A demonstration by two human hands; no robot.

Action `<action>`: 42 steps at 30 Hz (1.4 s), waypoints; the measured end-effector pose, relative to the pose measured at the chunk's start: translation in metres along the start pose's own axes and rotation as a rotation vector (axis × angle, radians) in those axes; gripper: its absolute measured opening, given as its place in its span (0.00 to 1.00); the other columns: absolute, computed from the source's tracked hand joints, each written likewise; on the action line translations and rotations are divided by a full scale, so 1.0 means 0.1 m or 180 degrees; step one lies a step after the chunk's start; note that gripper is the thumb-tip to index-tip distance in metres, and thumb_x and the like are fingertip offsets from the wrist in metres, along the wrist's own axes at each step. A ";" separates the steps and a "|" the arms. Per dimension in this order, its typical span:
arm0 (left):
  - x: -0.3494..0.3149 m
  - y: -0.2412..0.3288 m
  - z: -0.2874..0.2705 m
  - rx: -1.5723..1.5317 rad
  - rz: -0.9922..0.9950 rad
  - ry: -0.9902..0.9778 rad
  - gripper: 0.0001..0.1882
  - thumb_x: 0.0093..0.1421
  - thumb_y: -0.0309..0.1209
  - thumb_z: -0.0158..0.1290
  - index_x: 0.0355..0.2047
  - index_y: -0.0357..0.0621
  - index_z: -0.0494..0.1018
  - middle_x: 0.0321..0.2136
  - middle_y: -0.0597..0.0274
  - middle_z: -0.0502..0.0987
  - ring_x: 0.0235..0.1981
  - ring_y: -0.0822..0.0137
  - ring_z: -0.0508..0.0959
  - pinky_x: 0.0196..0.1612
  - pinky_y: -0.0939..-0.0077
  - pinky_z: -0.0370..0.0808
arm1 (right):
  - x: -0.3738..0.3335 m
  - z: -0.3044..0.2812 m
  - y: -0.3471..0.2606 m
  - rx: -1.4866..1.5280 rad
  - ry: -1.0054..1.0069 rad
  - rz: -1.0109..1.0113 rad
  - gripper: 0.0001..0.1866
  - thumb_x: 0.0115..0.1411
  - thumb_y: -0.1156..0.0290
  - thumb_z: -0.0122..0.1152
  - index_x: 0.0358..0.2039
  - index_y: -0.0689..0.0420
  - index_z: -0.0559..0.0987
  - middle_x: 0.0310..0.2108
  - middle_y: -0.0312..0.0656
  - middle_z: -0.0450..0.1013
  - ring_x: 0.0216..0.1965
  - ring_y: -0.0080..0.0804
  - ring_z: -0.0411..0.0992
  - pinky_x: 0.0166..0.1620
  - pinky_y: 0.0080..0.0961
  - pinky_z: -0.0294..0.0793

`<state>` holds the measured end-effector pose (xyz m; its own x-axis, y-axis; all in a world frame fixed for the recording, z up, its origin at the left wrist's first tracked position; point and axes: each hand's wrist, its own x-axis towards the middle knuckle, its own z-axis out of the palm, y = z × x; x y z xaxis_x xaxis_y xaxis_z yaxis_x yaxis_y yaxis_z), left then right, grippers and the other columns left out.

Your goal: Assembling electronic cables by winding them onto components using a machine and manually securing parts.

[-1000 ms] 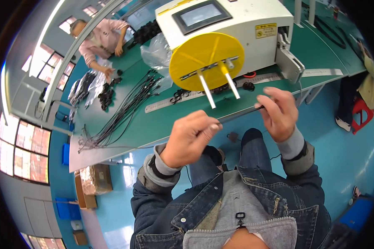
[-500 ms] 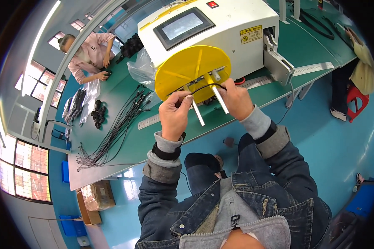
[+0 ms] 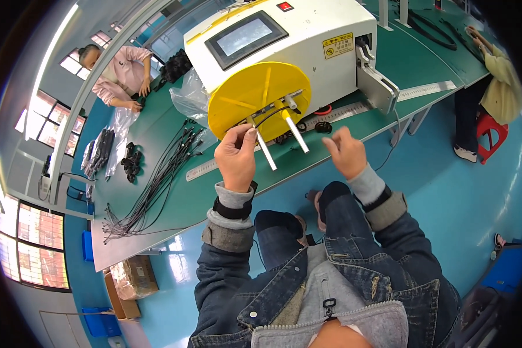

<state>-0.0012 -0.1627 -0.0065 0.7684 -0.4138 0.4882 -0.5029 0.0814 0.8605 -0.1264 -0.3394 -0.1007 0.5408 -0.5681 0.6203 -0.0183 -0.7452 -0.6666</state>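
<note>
The black cable [image 3: 267, 116] lies across the yellow disc [image 3: 232, 105] beside its pale rods [image 3: 296, 135], one end apparently pinched between thumb and forefinger of the left hand [image 3: 236, 158]. The right hand [image 3: 347, 153], loosely half-open, shows nothing held, apart from the disc. A slackened pinch could let the cable slip; disc rotation could strike the left fingers.

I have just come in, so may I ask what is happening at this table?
A person's left hand pinches a thin black cable by the yellow disc of a white machine. The cable curves along the disc near its two metal rods. The right hand is apart from the disc, fingers curled, with nothing visible in it. More cables lie in a bundle on the left.
</note>
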 end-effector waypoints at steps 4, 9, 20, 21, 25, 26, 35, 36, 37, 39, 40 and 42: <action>-0.05 -0.05 -0.08 0.0341 0.0374 0.0289 0.07 0.54 0.24 0.54 0.32 0.33 0.75 0.22 0.63 0.75 0.22 0.77 0.71 0.27 0.85 0.68 | -0.50 -0.15 0.21 0.0135 -0.0529 0.0379 0.09 0.52 0.70 0.58 0.23 0.60 0.68 0.12 0.45 0.66 0.15 0.39 0.69 0.18 0.27 0.64; -0.10 0.18 -0.14 0.1259 0.1023 0.0182 0.08 0.53 0.26 0.55 0.33 0.36 0.75 0.19 0.60 0.72 0.19 0.74 0.70 0.23 0.82 0.66 | -0.79 -0.23 0.21 0.0415 -0.0865 0.0646 0.07 0.53 0.72 0.56 0.23 0.61 0.69 0.12 0.43 0.67 0.14 0.31 0.68 0.18 0.22 0.63; -0.38 0.23 -0.20 0.1448 0.0952 0.0242 0.09 0.53 0.25 0.54 0.35 0.35 0.75 0.18 0.62 0.70 0.19 0.75 0.67 0.22 0.84 0.64 | -0.95 -0.25 0.20 0.0825 -0.1267 0.1292 0.08 0.50 0.71 0.57 0.22 0.61 0.71 0.14 0.43 0.69 0.15 0.33 0.69 0.20 0.26 0.65; -0.41 0.22 -0.19 0.1393 0.0854 0.0252 0.09 0.54 0.24 0.54 0.35 0.34 0.75 0.19 0.64 0.70 0.19 0.76 0.67 0.23 0.85 0.64 | -0.95 -0.24 0.21 0.0825 -0.1264 0.1292 0.08 0.50 0.71 0.57 0.22 0.61 0.71 0.14 0.43 0.69 0.15 0.33 0.69 0.20 0.26 0.65; -0.52 0.17 -0.12 0.0861 0.0622 0.0270 0.09 0.54 0.24 0.54 0.35 0.33 0.75 0.20 0.65 0.69 0.21 0.76 0.67 0.24 0.85 0.64 | -0.97 -0.19 0.22 0.0960 -0.1358 0.1287 0.08 0.51 0.72 0.57 0.22 0.62 0.70 0.14 0.43 0.69 0.15 0.31 0.68 0.20 0.26 0.65; -0.52 0.16 -0.10 0.0862 0.0623 0.0267 0.09 0.54 0.24 0.54 0.35 0.33 0.75 0.20 0.65 0.69 0.21 0.76 0.67 0.24 0.85 0.64 | -0.97 -0.19 0.22 0.0976 -0.1376 0.1302 0.08 0.51 0.72 0.57 0.22 0.62 0.70 0.14 0.43 0.69 0.15 0.30 0.68 0.20 0.25 0.65; -0.36 0.32 0.20 0.0840 0.1106 0.0350 0.08 0.49 0.22 0.57 0.32 0.35 0.76 0.23 0.60 0.72 0.22 0.71 0.71 0.26 0.83 0.67 | -0.52 -0.27 -0.09 0.1512 -0.0918 0.0909 0.05 0.54 0.75 0.55 0.24 0.62 0.70 0.13 0.35 0.66 0.15 0.16 0.64 0.19 0.15 0.62; -0.33 0.34 0.24 0.0954 0.1248 0.0337 0.08 0.49 0.22 0.58 0.31 0.35 0.76 0.23 0.60 0.72 0.22 0.71 0.70 0.26 0.83 0.67 | -0.39 -0.28 -0.20 0.1522 -0.0904 0.0912 0.05 0.54 0.75 0.55 0.24 0.62 0.70 0.13 0.35 0.66 0.15 0.16 0.64 0.19 0.15 0.62; -0.31 0.35 0.27 0.1069 0.1391 0.0324 0.07 0.48 0.22 0.58 0.30 0.35 0.76 0.23 0.60 0.72 0.22 0.70 0.70 0.26 0.83 0.67 | -0.25 -0.31 -0.36 0.1535 -0.0647 0.0644 0.05 0.53 0.75 0.56 0.24 0.62 0.70 0.13 0.34 0.66 0.15 0.16 0.63 0.19 0.15 0.61; -0.34 0.39 0.30 0.1076 0.1355 0.0311 0.07 0.47 0.21 0.58 0.29 0.35 0.76 0.24 0.60 0.71 0.24 0.70 0.70 0.28 0.82 0.67 | -0.06 -0.31 -0.59 0.1556 -0.0383 0.0388 0.06 0.52 0.76 0.58 0.24 0.62 0.70 0.13 0.33 0.65 0.15 0.15 0.62 0.19 0.14 0.60; -0.36 0.39 0.30 0.1076 0.1309 0.0323 0.06 0.46 0.20 0.58 0.28 0.35 0.76 0.25 0.59 0.71 0.26 0.70 0.70 0.30 0.81 0.68 | 0.01 -0.27 -0.67 0.1647 -0.0408 0.0168 0.06 0.51 0.76 0.59 0.24 0.61 0.70 0.13 0.32 0.65 0.15 0.15 0.61 0.19 0.14 0.60; -0.36 0.37 0.35 0.1056 0.1257 0.0311 0.06 0.46 0.19 0.58 0.27 0.34 0.76 0.26 0.59 0.71 0.28 0.69 0.70 0.32 0.81 0.68 | 0.11 -0.21 -0.67 0.1715 -0.0416 -0.0034 0.07 0.50 0.76 0.61 0.24 0.61 0.70 0.13 0.32 0.65 0.15 0.15 0.60 0.19 0.14 0.59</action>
<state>-0.0614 -0.1762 0.0022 0.5203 -0.3219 0.7910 -0.8479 -0.0839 0.5235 -0.1367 -0.3033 -0.0403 0.6391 -0.4878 0.5946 0.4020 -0.4472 -0.7990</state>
